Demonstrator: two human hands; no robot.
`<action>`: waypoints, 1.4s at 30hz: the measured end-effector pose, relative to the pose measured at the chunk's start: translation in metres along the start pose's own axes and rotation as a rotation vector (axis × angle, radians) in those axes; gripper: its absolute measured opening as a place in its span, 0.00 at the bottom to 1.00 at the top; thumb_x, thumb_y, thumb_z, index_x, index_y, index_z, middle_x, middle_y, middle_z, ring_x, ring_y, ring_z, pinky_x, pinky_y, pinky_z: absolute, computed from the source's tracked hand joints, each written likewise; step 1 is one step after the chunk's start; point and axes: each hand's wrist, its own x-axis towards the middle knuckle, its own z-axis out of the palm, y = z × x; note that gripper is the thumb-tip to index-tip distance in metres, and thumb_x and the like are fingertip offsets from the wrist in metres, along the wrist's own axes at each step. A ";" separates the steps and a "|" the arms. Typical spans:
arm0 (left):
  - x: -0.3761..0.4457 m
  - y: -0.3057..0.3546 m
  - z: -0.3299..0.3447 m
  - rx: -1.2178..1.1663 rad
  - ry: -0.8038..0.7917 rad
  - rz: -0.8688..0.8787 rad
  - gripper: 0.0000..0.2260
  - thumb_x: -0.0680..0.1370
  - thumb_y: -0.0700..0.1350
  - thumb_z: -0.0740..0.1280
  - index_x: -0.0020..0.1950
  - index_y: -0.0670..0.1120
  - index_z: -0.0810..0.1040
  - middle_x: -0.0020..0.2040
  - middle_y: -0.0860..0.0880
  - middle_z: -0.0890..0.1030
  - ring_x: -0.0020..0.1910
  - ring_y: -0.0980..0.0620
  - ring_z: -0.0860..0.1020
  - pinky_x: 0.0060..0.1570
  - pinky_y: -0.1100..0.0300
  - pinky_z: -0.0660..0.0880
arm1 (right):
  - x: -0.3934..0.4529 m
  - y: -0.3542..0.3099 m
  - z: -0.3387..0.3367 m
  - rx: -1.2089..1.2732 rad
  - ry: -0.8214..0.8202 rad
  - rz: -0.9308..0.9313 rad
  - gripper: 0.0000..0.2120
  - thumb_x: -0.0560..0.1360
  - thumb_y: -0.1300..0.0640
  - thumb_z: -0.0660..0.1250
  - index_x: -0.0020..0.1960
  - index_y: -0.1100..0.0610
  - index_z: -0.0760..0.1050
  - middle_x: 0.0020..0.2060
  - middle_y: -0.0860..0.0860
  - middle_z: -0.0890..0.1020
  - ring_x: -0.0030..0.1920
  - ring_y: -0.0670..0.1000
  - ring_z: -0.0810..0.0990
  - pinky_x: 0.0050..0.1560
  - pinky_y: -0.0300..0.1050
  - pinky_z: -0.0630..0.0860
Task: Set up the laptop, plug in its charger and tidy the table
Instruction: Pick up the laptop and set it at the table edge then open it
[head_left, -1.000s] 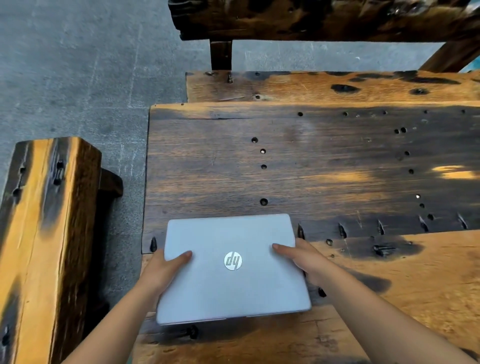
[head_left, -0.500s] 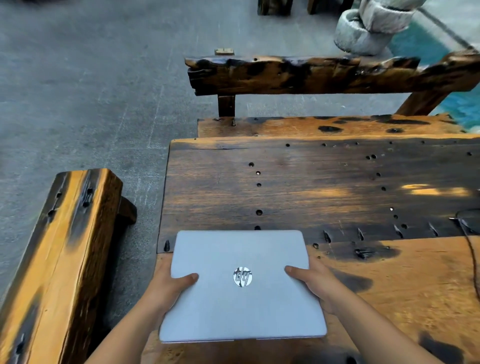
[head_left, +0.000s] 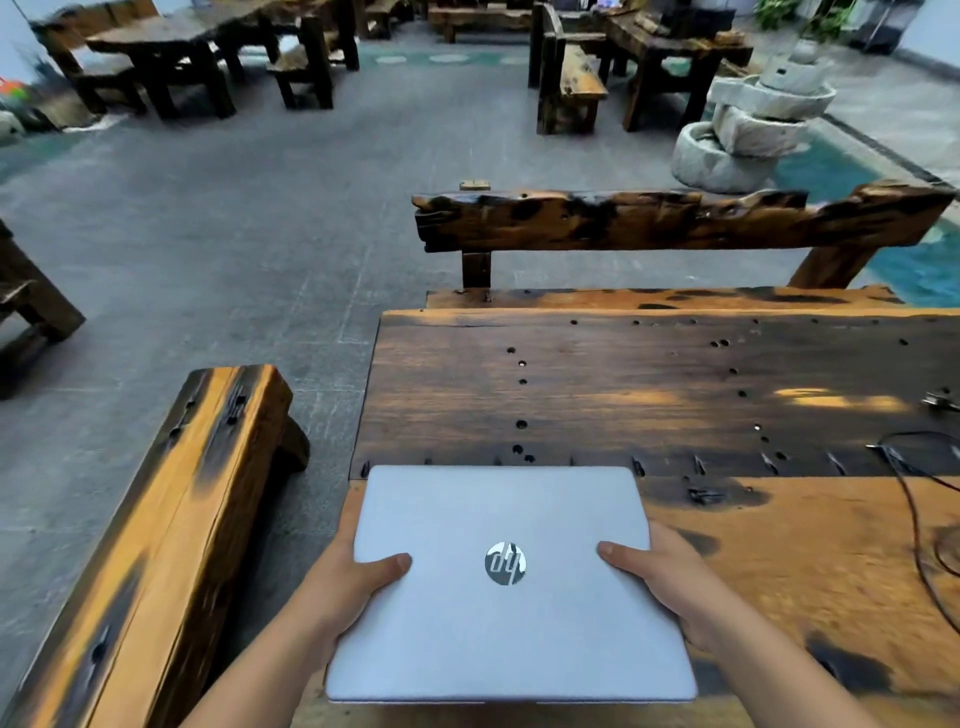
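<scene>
1. the left hand (head_left: 345, 584) grips the left edge of the closed silver laptop (head_left: 506, 587), thumb lying on the lid.
2. the right hand (head_left: 662, 577) grips the right edge the same way.
3. the laptop sits at the near left corner of the wooden table (head_left: 649, 384), logo facing up.
4. a thin black cable (head_left: 917, 525) trails over the table's right side.
5. a bench (head_left: 171, 525) stands left of the table.
6. another bench (head_left: 675, 218) and stacked stone basins (head_left: 753, 130) stand beyond.

Laptop (head_left: 509, 582) on table (head_left: 649, 384) — bench (head_left: 156, 545) left
</scene>
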 end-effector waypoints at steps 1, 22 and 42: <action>-0.008 -0.003 0.002 -0.016 -0.002 -0.005 0.31 0.75 0.39 0.73 0.74 0.51 0.64 0.55 0.43 0.86 0.50 0.38 0.85 0.40 0.45 0.83 | -0.007 0.003 -0.001 -0.008 -0.005 -0.006 0.13 0.75 0.60 0.72 0.59 0.58 0.78 0.51 0.58 0.86 0.50 0.62 0.85 0.45 0.55 0.83; -0.063 -0.040 0.017 0.146 -0.077 0.102 0.20 0.65 0.43 0.78 0.56 0.42 0.83 0.50 0.42 0.87 0.48 0.39 0.85 0.55 0.39 0.79 | -0.113 0.061 0.011 0.138 0.143 -0.049 0.18 0.70 0.61 0.76 0.59 0.56 0.79 0.51 0.57 0.86 0.49 0.61 0.86 0.38 0.48 0.82; -0.065 -0.055 0.143 0.660 -0.905 0.131 0.20 0.75 0.42 0.74 0.64 0.56 0.76 0.56 0.49 0.86 0.53 0.45 0.85 0.51 0.44 0.81 | -0.326 0.232 0.087 0.597 1.006 -0.083 0.13 0.72 0.62 0.73 0.56 0.61 0.80 0.48 0.60 0.86 0.46 0.63 0.86 0.40 0.50 0.81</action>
